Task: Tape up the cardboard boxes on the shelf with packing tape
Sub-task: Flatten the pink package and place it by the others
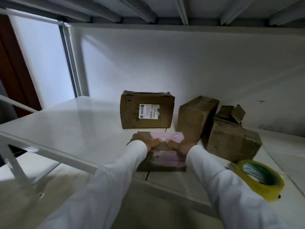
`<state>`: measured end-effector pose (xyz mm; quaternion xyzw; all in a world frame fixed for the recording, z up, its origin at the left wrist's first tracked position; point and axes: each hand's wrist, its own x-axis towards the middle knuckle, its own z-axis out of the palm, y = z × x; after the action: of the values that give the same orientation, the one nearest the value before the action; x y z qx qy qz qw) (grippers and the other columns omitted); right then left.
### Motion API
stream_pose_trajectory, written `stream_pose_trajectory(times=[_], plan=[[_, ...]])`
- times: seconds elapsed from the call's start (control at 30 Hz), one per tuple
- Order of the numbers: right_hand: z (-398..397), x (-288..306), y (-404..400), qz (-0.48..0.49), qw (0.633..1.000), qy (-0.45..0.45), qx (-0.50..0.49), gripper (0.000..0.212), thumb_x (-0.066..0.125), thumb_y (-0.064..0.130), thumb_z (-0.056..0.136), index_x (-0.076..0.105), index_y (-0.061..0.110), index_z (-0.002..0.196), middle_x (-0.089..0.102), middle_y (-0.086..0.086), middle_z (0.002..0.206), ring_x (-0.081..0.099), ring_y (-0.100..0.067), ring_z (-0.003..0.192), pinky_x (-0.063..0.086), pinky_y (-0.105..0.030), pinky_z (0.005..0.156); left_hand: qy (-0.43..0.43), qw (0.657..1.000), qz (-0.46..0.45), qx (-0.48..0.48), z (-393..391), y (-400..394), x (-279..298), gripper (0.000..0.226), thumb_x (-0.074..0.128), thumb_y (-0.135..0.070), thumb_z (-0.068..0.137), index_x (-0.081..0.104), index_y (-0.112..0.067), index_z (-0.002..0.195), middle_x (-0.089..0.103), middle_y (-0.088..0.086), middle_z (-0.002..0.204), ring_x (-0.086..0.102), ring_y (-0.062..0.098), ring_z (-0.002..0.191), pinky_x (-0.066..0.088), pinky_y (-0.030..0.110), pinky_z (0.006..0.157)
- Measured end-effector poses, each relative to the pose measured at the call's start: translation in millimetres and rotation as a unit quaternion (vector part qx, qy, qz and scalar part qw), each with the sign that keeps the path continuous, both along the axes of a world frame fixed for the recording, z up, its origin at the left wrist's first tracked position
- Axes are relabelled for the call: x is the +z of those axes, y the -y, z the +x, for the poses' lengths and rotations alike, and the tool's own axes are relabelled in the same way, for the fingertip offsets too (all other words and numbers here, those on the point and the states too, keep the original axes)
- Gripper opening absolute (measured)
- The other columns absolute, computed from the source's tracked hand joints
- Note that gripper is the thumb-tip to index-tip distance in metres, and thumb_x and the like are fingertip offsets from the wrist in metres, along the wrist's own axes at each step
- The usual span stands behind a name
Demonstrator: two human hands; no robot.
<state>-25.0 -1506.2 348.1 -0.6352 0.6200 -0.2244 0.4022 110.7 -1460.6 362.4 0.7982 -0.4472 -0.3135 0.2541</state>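
Wide open room was left on the white shelf [66,123] to the left. Straight behind, the way was blocked by a labelled box [146,110]. The right was crowded by two more boxes [196,116] [231,142], with a tape roll [260,179] near the front edge.

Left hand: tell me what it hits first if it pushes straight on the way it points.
Probably the labelled box at the back. The left hand, resting on the pink-taped box, points across that box's top toward it; depth is uncertain.
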Motion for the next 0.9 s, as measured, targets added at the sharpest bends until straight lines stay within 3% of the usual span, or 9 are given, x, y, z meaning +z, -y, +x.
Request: stream_pose_trajectory(times=[0.1,0.23,0.3,0.37,0.43,0.53,0.67,0.8,0.9], plan=[[-4,7,1,0.011,1.0,0.008,0.027,0.04,0.058,0.042,0.089,0.05,0.018,0.12,0.058,-0.008,0.116,0.056,-0.031,0.104,0.049,-0.038,0.09,-0.011,1.0,-0.009,0.005,2,3,1,0.07,0.06,-0.059,0.083,0.041,-0.012,0.132,0.053,0.011,0.129,0.054,0.029,0.11,0.048,0.035,0.096],[-10,7,-10,-0.043,0.998,-0.009,0.034,0.039,0.042,0.031,0.1,0.051,0.005,0.128,0.054,-0.009,0.126,0.05,-0.029,0.118,0.037,-0.027,0.098,-0.032,0.999,0.005,0.008,10,7,-6,0.082,0.062,-0.061,0.079,0.035,-0.01,0.138,0.049,0.012,0.136,0.051,0.03,0.117,0.046,0.034,0.093],[-26,5,-13,0.024,0.999,0.016,0.023,0.048,0.048,0.045,0.094,0.053,0.007,0.124,0.056,-0.008,0.122,0.054,-0.03,0.112,0.042,-0.034,0.099,-0.094,0.995,0.016,0.0,18,4,-5,0.08,0.066,-0.053,0.081,0.037,-0.005,0.138,0.052,0.013,0.133,0.054,0.03,0.112,0.044,0.03,0.084],[-36,0,-13,0.119,0.992,0.038,-0.006,0.052,0.051,0.058,0.088,0.055,0.011,0.109,0.06,-0.011,0.107,0.058,-0.027,0.093,0.049,-0.037,0.088,-0.144,0.989,0.024,-0.002,23,1,-5,0.075,0.067,-0.049,0.081,0.041,-0.002,0.134,0.058,0.015,0.115,0.058,0.026,0.089,0.043,0.027,0.071],[-34,-7,-11,0.109,0.993,0.028,-0.028,0.053,0.047,0.058,0.089,0.057,0.009,0.106,0.062,-0.014,0.106,0.06,-0.028,0.093,0.049,-0.037,0.089,-0.152,0.988,0.028,0.0,23,-1,-7,0.073,0.066,-0.051,0.081,0.043,-0.002,0.131,0.059,0.013,0.107,0.057,0.023,0.079,0.044,0.027,0.065],[-26,-11,-2,0.052,0.998,-0.009,-0.031,0.068,0.039,0.059,0.092,0.053,0.001,0.125,0.057,-0.021,0.127,0.057,-0.037,0.111,0.044,-0.044,0.1,-0.155,0.988,0.014,0.008,21,4,-10,0.075,0.063,-0.051,0.083,0.041,-0.002,0.134,0.056,0.016,0.126,0.058,0.032,0.107,0.045,0.033,0.078],[-31,-7,-6,0.038,0.999,-0.032,-0.015,0.066,0.039,0.058,0.092,0.052,0.002,0.124,0.057,-0.02,0.123,0.059,-0.037,0.107,0.048,-0.045,0.095,-0.156,0.988,-0.011,0.014,24,5,-14,0.077,0.063,-0.055,0.082,0.044,-0.001,0.133,0.057,0.016,0.127,0.058,0.031,0.109,0.046,0.031,0.084],[-42,-2,-15,-0.031,0.999,0.037,0.002,0.045,0.053,0.041,0.093,0.062,0.003,0.115,0.064,-0.01,0.102,0.064,-0.023,0.09,0.049,-0.027,0.083,-0.245,0.967,-0.065,0.032,27,5,-19,0.115,0.077,-0.071,0.033,0.055,-0.004,0.125,0.067,0.014,0.111,0.066,0.027,0.093,0.052,0.034,0.089],[-49,2,-23,-0.075,0.994,0.082,0.024,0.036,0.056,0.02,0.094,0.053,0.006,0.128,0.059,-0.002,0.107,0.057,-0.011,0.087,0.041,-0.016,0.07,-0.305,0.945,-0.111,0.024,27,3,-21,0.107,0.088,-0.06,0.04,0.055,-0.002,0.124,0.069,0.011,0.106,0.068,0.026,0.09,0.054,0.035,0.086]])
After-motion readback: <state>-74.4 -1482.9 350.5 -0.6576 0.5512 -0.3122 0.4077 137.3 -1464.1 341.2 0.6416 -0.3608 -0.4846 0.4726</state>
